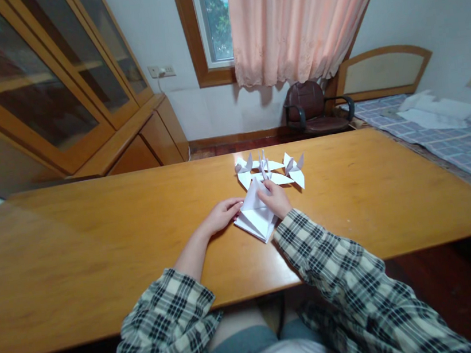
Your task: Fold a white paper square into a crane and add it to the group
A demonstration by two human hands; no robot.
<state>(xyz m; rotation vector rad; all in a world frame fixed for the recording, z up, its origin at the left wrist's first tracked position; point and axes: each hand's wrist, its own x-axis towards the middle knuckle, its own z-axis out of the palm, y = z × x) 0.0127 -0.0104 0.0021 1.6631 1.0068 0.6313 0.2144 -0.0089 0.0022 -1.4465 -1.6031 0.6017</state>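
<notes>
A folded sheet of white paper [259,219], with a raised triangular flap, rests on the wooden table in front of me. My right hand [276,199] grips its upper right edge, thumb on top and the other fingers hidden behind. At the left edge, my left hand [222,214] pinches the paper near its corner, with its fingertips partly out of sight. Just beyond the sheet stand several folded paper cranes [293,169], their wings spread. The flap and my right hand overlap the nearest one.
The wooden table [96,241] stretches wide to both sides. A glass-door cabinet [116,99] stands at the far left. Behind the table are a dark red armchair [308,106] and a pink curtain [293,18]. A bed [427,116] with white papers lies to the right.
</notes>
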